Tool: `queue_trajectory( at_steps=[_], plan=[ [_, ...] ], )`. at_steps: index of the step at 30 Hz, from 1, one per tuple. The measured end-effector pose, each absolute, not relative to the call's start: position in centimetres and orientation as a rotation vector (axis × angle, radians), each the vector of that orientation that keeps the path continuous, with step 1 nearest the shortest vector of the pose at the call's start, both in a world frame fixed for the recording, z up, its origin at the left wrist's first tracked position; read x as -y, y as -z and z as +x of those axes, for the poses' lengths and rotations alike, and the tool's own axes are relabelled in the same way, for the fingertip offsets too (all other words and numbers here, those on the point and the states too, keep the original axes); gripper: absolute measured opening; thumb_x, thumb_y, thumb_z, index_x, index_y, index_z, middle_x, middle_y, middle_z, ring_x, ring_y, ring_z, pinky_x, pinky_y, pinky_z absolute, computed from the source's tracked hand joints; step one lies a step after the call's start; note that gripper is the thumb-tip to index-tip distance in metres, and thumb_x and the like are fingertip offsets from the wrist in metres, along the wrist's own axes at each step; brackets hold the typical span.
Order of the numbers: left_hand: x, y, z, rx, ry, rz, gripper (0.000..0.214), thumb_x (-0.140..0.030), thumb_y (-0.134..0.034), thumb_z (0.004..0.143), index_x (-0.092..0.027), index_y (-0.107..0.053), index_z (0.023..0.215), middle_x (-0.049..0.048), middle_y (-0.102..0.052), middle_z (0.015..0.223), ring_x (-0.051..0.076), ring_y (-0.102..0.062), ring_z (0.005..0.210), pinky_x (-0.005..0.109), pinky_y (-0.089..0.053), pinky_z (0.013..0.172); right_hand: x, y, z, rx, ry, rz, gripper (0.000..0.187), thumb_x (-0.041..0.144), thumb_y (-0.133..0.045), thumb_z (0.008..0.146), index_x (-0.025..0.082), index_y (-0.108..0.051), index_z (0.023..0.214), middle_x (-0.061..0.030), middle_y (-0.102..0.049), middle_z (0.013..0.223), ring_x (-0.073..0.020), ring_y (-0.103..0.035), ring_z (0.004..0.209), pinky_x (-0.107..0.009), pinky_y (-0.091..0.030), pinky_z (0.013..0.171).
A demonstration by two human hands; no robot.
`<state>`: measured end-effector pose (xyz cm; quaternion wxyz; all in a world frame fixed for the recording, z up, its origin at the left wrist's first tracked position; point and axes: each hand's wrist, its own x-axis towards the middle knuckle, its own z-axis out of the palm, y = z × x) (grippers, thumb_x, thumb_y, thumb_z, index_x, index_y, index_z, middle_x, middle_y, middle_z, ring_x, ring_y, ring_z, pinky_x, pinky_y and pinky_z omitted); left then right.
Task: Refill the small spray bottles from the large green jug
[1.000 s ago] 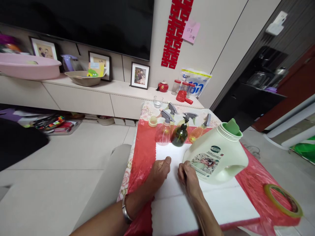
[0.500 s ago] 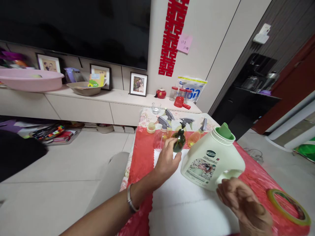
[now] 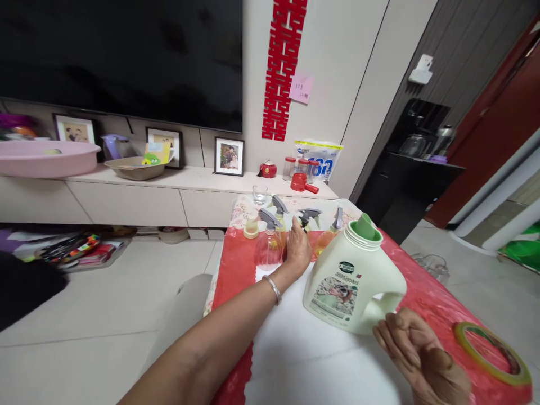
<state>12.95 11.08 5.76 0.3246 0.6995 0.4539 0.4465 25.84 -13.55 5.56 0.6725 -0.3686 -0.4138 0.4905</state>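
My left hand (image 3: pixel 298 248) reaches in among the bottles, its fingers closed around the dark pump bottle (image 3: pixel 304 219), most of which is hidden behind the hand. To the left stands a clear pinkish spray bottle (image 3: pixel 268 247) with a grey trigger; to the right, an orange-yellow spray bottle (image 3: pixel 324 243). A large pale green detergent jug (image 3: pixel 354 281) sits on the white cloth (image 3: pixel 312 360), uncapped, with a green spout showing in its mouth. Beside the jug's handle, my right hand (image 3: pixel 422 351) is empty, its fingers loosely curled and the thumb apart.
A yellow tape roll (image 3: pixel 491 353) lies on the red table cover (image 3: pixel 430 281) at right. Behind the spray bottles are a small glass cup (image 3: pixel 260 194) and a cream-coloured cap (image 3: pixel 251 229). A low cabinet (image 3: pixel 139 197) holds photo frames, a pink basin (image 3: pixel 46 160) and red-lidded jars (image 3: pixel 289 169).
My left hand has moved forward and closed round the dark pump bottle, now covering it. My right hand stays by the jug's handle. The view has shifted slightly.
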Motion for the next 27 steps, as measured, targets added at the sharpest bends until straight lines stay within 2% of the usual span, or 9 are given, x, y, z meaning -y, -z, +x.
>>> queue_trajectory(
  at_steps=[4, 7, 10, 13, 16, 18, 21, 24, 27],
  plan=[
    [-10.5, -6.3, 12.4, -1.15, -1.185, 1.861, 0.066, -0.004, -0.044, 0.086, -0.007, -0.024, 0.149, 0.0264, -0.047, 0.149, 0.031, -0.05, 0.137, 0.048, -0.041, 0.113, 13.7, -4.8, 26.1, 0.959, -1.163, -0.84, 0.047, 0.065, -0.078, 0.068, 0.026, -0.071, 0.094, 0.0022, -0.034, 0.05, -0.0108, -0.039, 0.052, -0.027, -0.036, 0.06],
    [-8.6, -7.5, 10.6, -1.026, -1.275, 1.89, 0.066, -0.006, -0.048, 0.085, -0.013, -0.029, 0.148, 0.0208, -0.053, 0.144, 0.03, -0.052, 0.134, 0.047, -0.042, 0.112, 13.7, -3.6, 26.2, 1.002, -1.208, -0.865, 0.055, 0.068, -0.077, 0.067, 0.022, -0.07, 0.096, 0.0006, -0.04, 0.054, -0.012, -0.041, 0.057, -0.027, -0.035, 0.062],
    [-5.9, -9.0, 7.3, -0.923, -1.317, 1.847, 0.067, -0.01, -0.051, 0.085, -0.015, -0.03, 0.149, 0.0179, -0.06, 0.135, 0.028, -0.056, 0.129, 0.047, -0.043, 0.111, 13.0, -2.6, 25.8, 1.128, -1.304, -0.889, 0.056, 0.063, -0.077, 0.069, 0.02, -0.069, 0.104, -0.0038, -0.053, 0.069, -0.0144, -0.048, 0.065, -0.028, -0.037, 0.066],
    [-3.1, -10.1, 3.2, -0.847, -1.312, 1.696, 0.066, -0.018, -0.056, 0.085, -0.019, -0.033, 0.148, 0.015, -0.059, 0.137, 0.028, -0.053, 0.133, 0.047, -0.04, 0.113, 11.9, -2.4, 24.4, 1.284, -1.426, -0.964, 0.049, 0.05, -0.075, 0.077, 0.02, -0.068, 0.114, -0.0071, -0.06, 0.085, -0.0176, -0.056, 0.077, -0.03, -0.042, 0.074],
    [-1.0, -10.7, -0.2, -0.702, -1.218, 1.468, 0.067, -0.025, -0.062, 0.085, -0.023, -0.035, 0.146, 0.0133, -0.06, 0.135, 0.027, -0.057, 0.127, 0.043, -0.046, 0.106, 10.7, -2.5, 22.2, 1.337, -1.499, -1.075, 0.058, 0.056, -0.071, 0.082, 0.02, -0.063, 0.128, -0.0103, -0.062, 0.101, -0.0181, -0.059, 0.084, -0.031, -0.045, 0.078],
    [0.0, -10.8, -1.6, -0.587, -1.123, 1.311, 0.067, -0.029, -0.07, 0.079, -0.021, -0.041, 0.139, 0.0131, -0.064, 0.125, 0.027, -0.063, 0.116, 0.039, -0.051, 0.096, 10.0, -2.5, 20.5, 1.305, -1.547, -1.045, 0.072, 0.063, -0.073, 0.078, 0.022, -0.058, 0.135, -0.0116, -0.061, 0.11, -0.0197, -0.059, 0.091, -0.032, -0.046, 0.081],
    [0.8, -10.9, -2.4, -0.439, -1.003, 1.162, 0.066, -0.032, -0.08, 0.072, -0.02, -0.05, 0.129, 0.0114, -0.068, 0.113, 0.026, -0.067, 0.104, 0.034, -0.054, 0.085, 9.3, -2.4, 18.1, 1.183, -1.635, -0.881, 0.084, 0.067, -0.079, 0.067, 0.021, -0.058, 0.135, -0.0128, -0.06, 0.118, -0.0258, -0.057, 0.107, -0.034, -0.048, 0.086],
    [1.5, -11.1, -2.6, -0.364, -0.938, 1.087, 0.064, -0.029, -0.086, 0.067, -0.021, -0.055, 0.122, 0.0093, -0.07, 0.108, 0.024, -0.067, 0.101, 0.032, -0.053, 0.084, 9.1, -2.4, 16.3, 1.022, -1.659, -0.792, 0.09, 0.059, -0.086, 0.061, 0.024, -0.055, 0.139, -0.0122, -0.055, 0.133, -0.0291, -0.054, 0.119, -0.034, -0.049, 0.09],
    [2.2, -11.4, -2.9, -0.342, -0.902, 1.029, 0.062, -0.026, -0.089, 0.062, -0.021, -0.059, 0.116, 0.0071, -0.07, 0.101, 0.022, -0.067, 0.097, 0.031, -0.053, 0.082, 9.3, -2.8, 15.4, 0.906, -1.636, -0.742, 0.107, 0.05, -0.091, 0.055, 0.027, -0.044, 0.148, -0.0102, -0.046, 0.145, -0.0305, -0.047, 0.131, -0.036, -0.046, 0.1]
  ],
)
